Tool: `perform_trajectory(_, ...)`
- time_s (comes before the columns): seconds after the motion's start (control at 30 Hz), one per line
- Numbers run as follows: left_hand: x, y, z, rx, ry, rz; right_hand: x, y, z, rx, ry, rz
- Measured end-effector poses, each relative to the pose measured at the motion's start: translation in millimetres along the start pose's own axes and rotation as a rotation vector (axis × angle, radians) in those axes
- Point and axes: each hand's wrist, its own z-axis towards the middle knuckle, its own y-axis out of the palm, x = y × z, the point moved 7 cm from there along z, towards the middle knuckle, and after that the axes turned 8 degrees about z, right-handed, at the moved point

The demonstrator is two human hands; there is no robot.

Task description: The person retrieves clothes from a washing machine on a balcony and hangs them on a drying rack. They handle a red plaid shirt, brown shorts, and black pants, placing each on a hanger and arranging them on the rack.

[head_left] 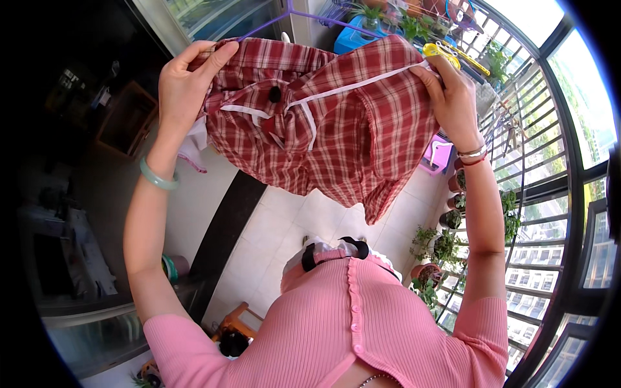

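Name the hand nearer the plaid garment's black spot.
Left: the left hand holds the plaid garment up and left of the black spot; the right hand holds its right edge, farther off.

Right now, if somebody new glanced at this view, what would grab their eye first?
Probably the red plaid garment, spread across the upper middle between the left hand and the right hand, with a bright purple hanger showing above its upper edge. Next might come the pink ribbed top filling the lower middle, then the leafy potted plants right of the pale tiled floor.
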Motion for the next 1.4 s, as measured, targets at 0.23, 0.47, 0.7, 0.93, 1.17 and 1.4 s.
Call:
perform_trajectory(0.23, -35.2, -38.0, -7.2, -0.201, -0.148, -0.250, 1.5, -9.8, -3.6, 0.217, -0.072, -0.162)
perform_trajectory(0.47, -90.0, -24.7, -40.9, -0.276, -0.570, -0.890, -2.1, -10.3, -4.8, 0.256, -0.044, -0.162)
perform_trajectory(0.7, -60.9, -62.6, -40.1, 0.178, -0.157, -0.420, 4.6, -11.6, -7.7, 0.243, -0.074, -0.165)
perform_trajectory(0.93, -19.6, -63.4, -82.7, 0.368, 0.484, 0.284, 7.5, -13.1, -12.2, 0.329, -0.049, -0.168)
perform_trajectory(1.17, -85.1, -62.4, -57.0, 0.159, -0.209, -0.353, 6.2, -11.3, -15.3, 0.350, -0.067, -0.211)
perform_trajectory(1.4, -76.0, -82.9, -69.8, 0.467, 0.101, 0.080, 6.9, -18.8, -22.4, 0.416, 0.015, -0.220)
